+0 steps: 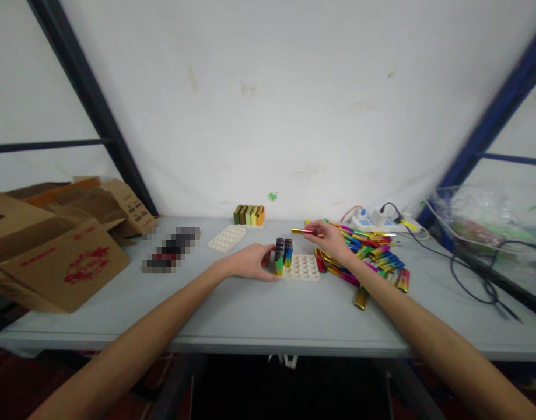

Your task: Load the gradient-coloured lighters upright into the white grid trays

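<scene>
My left hand (251, 261) curves around the left end of a white tray (306, 269) with round holes, its thumb low at the front corner and its fingers by the standing lighters. Several lighters (279, 263) with black tops and blue-green bodies stand upright in the tray's left columns. The holes to their right show bare. Over the left edge of a loose pile of shiny multicoloured lighters (377, 252), my right hand (329, 238) pinches one yellow-and-red lighter (299, 231), which lies level and points left. A red lighter (320, 261) rests against the tray's right side.
A second white tray (227, 238) lies back left. Behind it, a filled tray of olive, yellow and orange lighters (249, 214) stands against the wall. Cardboard boxes (75, 256) and a blurred-out dark item (171, 251) are on the left; a power strip (372, 221), cables and plastic bag (504, 216) on the right.
</scene>
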`<state>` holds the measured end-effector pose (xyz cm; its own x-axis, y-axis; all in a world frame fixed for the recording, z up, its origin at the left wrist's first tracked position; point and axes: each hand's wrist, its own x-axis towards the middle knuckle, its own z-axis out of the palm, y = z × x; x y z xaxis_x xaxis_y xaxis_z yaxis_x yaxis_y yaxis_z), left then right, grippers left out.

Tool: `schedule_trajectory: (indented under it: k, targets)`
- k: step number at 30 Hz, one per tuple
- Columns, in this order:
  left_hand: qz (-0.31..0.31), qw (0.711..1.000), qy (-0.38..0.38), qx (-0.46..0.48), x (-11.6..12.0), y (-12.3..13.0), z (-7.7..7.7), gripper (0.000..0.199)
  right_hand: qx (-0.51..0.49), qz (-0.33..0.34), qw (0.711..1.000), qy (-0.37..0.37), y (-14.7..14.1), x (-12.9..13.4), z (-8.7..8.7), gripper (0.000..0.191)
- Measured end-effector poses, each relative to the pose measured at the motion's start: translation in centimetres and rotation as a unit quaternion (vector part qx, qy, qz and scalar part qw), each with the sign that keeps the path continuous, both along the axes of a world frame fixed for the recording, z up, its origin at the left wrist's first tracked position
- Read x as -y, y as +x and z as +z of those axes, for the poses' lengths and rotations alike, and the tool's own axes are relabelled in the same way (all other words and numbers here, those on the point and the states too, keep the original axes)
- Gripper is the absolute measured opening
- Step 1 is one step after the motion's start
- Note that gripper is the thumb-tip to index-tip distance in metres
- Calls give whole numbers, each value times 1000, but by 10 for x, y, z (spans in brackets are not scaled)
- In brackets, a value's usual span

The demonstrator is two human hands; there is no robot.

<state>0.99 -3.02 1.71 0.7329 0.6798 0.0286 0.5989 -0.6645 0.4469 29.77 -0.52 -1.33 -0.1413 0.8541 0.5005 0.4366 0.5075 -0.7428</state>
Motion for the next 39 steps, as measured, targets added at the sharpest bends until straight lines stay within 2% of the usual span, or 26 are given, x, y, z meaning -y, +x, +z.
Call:
schedule_trajectory:
  k: [5, 13, 18, 23, 27, 32, 39]
  targets:
    - [-1, 1000, -4, -1, 0, -1, -1, 50, -107, 32, 992, -56, -5, 7, 11, 49]
    - [-1, 1000, -10, 5, 0, 0, 0, 50, -191, 108, 964, -148, -17, 22, 18, 46]
    - [1, 1000, -15, 6, 1, 0, 0, 52, -191, 145, 961, -141, -26, 32, 22, 41]
    - [-3, 1000, -4, 11, 0, 0, -1, 51, -147, 104, 976, -124, -28, 33, 23, 41]
    - [0, 1000, -10, 8, 0, -1, -1, 51, -36, 26, 999, -23, -28, 36, 24, 47]
    - [7, 1000, -14, 1, 1, -1, 1, 51, 31, -32, 999, 31, -29, 42, 26, 54]
    - [1, 1000, -17, 3, 1, -1, 1, 51, 58, -72, 994, 50, -30, 39, 24, 41]
